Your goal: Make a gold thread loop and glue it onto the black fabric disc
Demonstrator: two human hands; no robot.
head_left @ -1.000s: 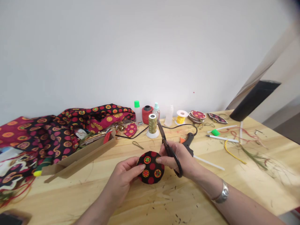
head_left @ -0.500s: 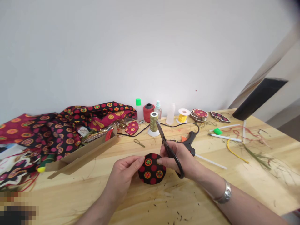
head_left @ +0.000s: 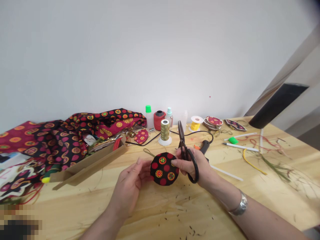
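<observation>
A round fabric-covered disc, black with red dots and orange flower rings, is held up above the wooden table. My left hand pinches its left edge with the fingertips. My right hand touches the disc's right edge with thumb and forefinger while dark scissors hang in its fingers, blades closed and pointing up and away.
Behind the hands stand a gold thread spool, a red spool, small bottles, a yellow cord reel and a black glue gun. Patterned cloth and a cardboard box lie left. Finished discs, pens and thread scraps lie right.
Both hands have lifted the disc slightly up and to the right. The scissors have swung more upright. My left fingers have slipped from covering the disc's front to its left edge.
</observation>
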